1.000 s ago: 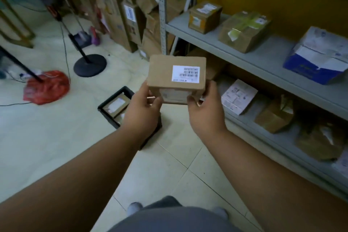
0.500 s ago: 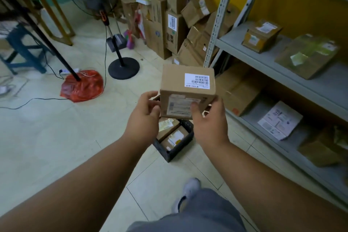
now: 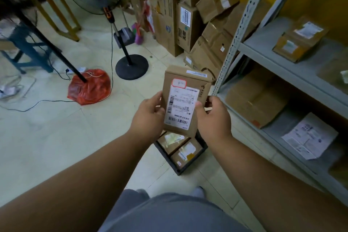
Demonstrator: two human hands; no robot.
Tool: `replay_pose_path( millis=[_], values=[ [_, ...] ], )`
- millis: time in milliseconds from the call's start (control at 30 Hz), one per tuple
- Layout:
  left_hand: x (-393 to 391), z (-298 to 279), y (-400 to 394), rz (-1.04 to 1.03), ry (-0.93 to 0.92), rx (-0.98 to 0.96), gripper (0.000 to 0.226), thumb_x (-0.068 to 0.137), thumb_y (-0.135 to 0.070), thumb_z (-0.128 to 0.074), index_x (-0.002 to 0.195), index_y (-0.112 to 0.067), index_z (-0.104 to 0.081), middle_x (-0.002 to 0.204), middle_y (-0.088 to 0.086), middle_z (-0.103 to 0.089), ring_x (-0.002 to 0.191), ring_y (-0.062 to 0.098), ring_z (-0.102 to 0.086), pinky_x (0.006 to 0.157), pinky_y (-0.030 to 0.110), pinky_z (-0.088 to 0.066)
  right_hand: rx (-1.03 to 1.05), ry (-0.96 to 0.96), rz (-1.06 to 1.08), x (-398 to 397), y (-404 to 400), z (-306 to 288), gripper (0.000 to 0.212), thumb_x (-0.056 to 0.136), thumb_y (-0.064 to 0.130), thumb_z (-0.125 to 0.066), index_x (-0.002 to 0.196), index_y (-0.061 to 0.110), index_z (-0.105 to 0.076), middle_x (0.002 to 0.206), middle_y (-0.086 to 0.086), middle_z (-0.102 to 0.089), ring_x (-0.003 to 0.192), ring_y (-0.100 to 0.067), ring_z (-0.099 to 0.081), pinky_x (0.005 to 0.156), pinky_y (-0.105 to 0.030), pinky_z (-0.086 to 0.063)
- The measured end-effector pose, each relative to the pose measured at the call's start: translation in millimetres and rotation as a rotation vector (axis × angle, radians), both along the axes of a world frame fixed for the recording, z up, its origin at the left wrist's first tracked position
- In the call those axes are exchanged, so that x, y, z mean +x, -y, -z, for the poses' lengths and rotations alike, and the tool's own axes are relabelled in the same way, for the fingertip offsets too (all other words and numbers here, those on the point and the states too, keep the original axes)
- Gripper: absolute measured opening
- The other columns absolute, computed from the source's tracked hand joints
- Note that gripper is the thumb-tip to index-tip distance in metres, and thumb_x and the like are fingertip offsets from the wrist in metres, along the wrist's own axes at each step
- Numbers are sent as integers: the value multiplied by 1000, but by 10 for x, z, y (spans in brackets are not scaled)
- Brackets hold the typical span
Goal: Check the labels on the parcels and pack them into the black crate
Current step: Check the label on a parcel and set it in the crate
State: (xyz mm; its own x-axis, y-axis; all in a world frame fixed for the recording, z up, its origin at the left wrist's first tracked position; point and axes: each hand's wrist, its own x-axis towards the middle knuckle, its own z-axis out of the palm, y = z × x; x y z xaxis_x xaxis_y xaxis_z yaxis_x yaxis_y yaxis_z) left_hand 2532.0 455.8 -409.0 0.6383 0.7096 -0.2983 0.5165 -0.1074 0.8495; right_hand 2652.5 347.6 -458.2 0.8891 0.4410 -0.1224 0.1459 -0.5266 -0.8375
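So the parcel (image 3: 185, 100) is pinched between both hands, left hand (image 3: 148, 115) and right hand (image 3: 213, 117) closed on its sides, label up, long axis pointing away. The black crate (image 3: 181, 158) sits directly underneath, so I'd guess straight down.

Parcel (image 3: 185, 100) held between left hand (image 3: 148, 117) and right hand (image 3: 213, 118), above crate (image 3: 190, 165) on floor; two parcels inside crate; shelf (image 3: 263, 51) right.

Parcel storeroom: metal shelving (image 3: 243, 30), stacked cardboard boxes (image 3: 188, 24), tiled floor (image 3: 47, 137).
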Motion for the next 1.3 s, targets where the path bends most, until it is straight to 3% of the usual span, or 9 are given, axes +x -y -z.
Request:
replay_pose_path(
  millis=[167,333,467,633,733,867,1067,1167,1300],
  values=[
    [373,194,-446,194,-52,-20,65,94,-2,-38,102,-63,-57,92,-31,-68,89,-5,-66,85,37,-57,-48,-28,163,260,-170,137,26,96,44,-54,113,26,-62,108,7,-65,91,-12,-62,66,-26,-43],
    [789,434,-912,372,-12,-87,48,97,-21,-45,140,-40,-48,111,-12,-68,102,12,-66,94,42,-54,-68,9,442,262,-313,194,28,96,42,-56,117,24,-63,110,6,-67,86,-12,-65,75,-31,-53],
    [1045,759,-1183,490,-35,-128,38,86,-43,-48,123,-45,-56,105,-10,-70,102,22,-68,90,54,-54,-105,15,597,180,-472,425,29,96,39,-57,119,23,-63,115,3,-67,89,-15,-67,83,-37,-55],
    [1285,1187,-1228,662,-119,-187,31,95,-28,-55,123,-36,-63,110,-17,-67,98,12,-68,90,39,-57,-213,-42,712,213,-654,958,35,95,31,-61,127,19,-57,119,2,-66,98,-18,-67,77,-26,-49],
    [1363,1771,-1212,726,-177,-181,30,98,-20,-50,114,-41,-65,99,-21,-68,92,6,-69,79,24,-57,-251,-84,725,235,-712,1512,36,92,28,-64,126,20,-56,118,2,-66,98,-18,-66,79,-28,-53],
    [1410,2821,-1175,786,-260,-64,23,103,-20,-42,106,-36,-59,87,-12,-67,73,3,-66,50,6,-46,-263,-180,692,250,-759,2565,29,94,25,-63,122,22,-56,117,3,-67,97,-17,-69,66,-19,-55],
    [1261,4446,-1106,841,-373,-32,32,100,-19,-46,125,-36,-57,107,-12,-67,87,7,-66,60,12,-48,-303,-328,665,42,-687,4110,35,93,33,-64,124,20,-54,119,0,-67,98,-21,-70,62,-18,-52],
    [1167,5102,-1046,884,-405,-69,23,103,-23,-42,113,-35,-60,101,-11,-68,85,7,-67,61,16,-55,-365,-352,641,-88,-601,4770,38,92,38,-64,123,20,-52,117,0,-67,98,-23,-70,58,-15,-47],
    [1069,5751,-957,957,-507,-110,26,104,-23,-42,115,-35,-62,102,-7,-68,91,14,-66,75,27,-59,-422,-286,601,-201,-551,5417,51,90,37,-66,132,25,-39,121,-1,-66,98,-23,-71,67,-30,-62]
  ],
)
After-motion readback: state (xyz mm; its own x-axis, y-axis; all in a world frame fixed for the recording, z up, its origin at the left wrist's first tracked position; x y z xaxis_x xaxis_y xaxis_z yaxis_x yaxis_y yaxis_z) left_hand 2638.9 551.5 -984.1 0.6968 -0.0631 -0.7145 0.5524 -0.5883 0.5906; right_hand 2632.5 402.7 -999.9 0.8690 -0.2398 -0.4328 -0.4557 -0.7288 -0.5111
